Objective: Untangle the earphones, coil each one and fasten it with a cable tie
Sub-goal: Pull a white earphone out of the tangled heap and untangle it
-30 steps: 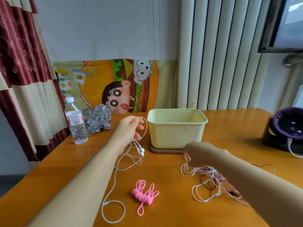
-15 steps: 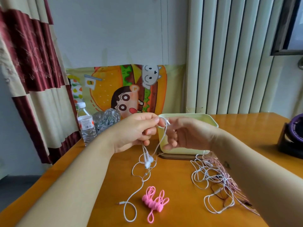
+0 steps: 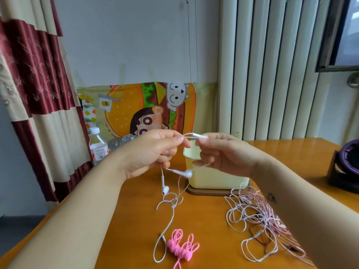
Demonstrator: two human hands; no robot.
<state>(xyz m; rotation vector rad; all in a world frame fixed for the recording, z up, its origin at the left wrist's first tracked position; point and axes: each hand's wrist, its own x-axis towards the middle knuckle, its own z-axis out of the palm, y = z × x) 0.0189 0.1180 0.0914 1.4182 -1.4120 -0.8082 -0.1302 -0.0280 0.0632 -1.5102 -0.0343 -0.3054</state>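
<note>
We see a bright, evenly daylit scene, with light seeming to enter from the window (image 3: 347, 32) at the upper right — its pane is washed out to pale white — and a soft sheen lies along the glossy orange surface (image 3: 291, 150) on that side. Shadows are weak and soft-edged, the clearest a dim patch beside the dark purple device (image 3: 347, 162). The wide lens bows the curtain (image 3: 29, 84) and the vertical slats (image 3: 272, 74) toward the frame edges, and we find the whole picture slightly soft, with the white earphones (image 3: 187, 173) smeared below the left hand (image 3: 149, 154) and right hand (image 3: 227, 154).
</note>
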